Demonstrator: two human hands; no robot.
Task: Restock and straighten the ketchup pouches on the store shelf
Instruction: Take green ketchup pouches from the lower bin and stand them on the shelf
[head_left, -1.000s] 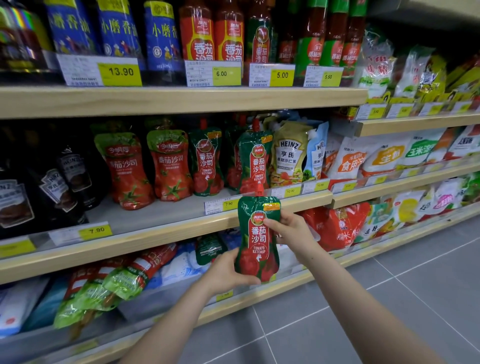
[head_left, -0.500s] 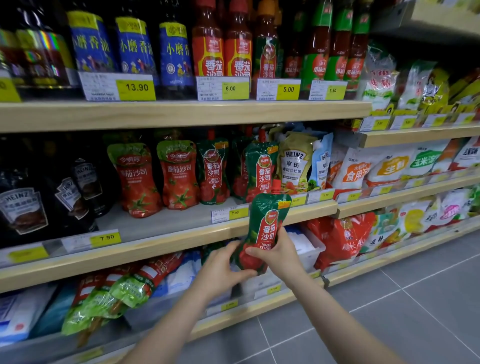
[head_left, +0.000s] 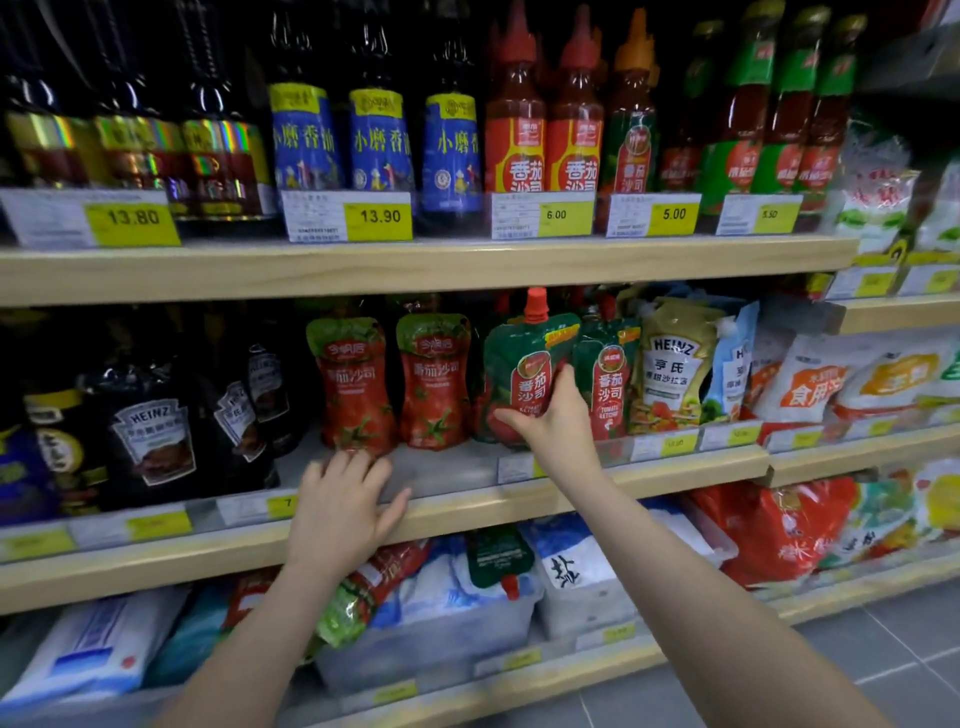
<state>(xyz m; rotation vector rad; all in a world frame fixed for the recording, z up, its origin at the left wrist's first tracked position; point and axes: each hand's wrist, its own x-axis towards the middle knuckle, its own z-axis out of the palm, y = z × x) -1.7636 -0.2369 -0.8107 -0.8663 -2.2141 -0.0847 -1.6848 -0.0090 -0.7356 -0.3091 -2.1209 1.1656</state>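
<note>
Presently, our tally of the middle shelf and what surrounds it:

Held pouch: a green ketchup pouch (head_left: 524, 364) with a red cap, tilted slightly, set among the row on the middle shelf (head_left: 675, 467).
Right hand: our right hand (head_left: 553, 415) grips the lower front of that pouch, thumb and fingers curled round it.
Left hand: our left hand (head_left: 343, 506) rests flat on the shelf's front edge, fingers spread, holding nothing; the two hands are apart.
Right neighbour: a second green pouch (head_left: 605, 379) stands just beside the held one, touching or nearly so; we cannot tell which.
Left neighbours: two red tomato pouches (head_left: 395, 384) stand upright side by side, just left of the held pouch.
Further right: a Heinz salad dressing pouch (head_left: 670, 364), leaning, with a pale blue pouch (head_left: 735, 358) against it.
Further left: dark Heinz sauce bottles (head_left: 150, 431), set back in shadow.
Obstruction: our right wrist covers the price rail below the held pouch; the pouch hides whatever stands behind it.
Upper shelf: blue-labelled oil bottles (head_left: 382, 140), red ketchup bottles (head_left: 545, 130), yellow price tags (head_left: 382, 217) reading 13.90, 6.00, 5.00.
Lower shelf: a clear bin (head_left: 415, 644) holding white and blue bags, a dark green pouch (head_left: 498, 561) lying on top with cap downward, and a red-and-green pouch (head_left: 363, 592) slumped over the bin's left rim.
</note>
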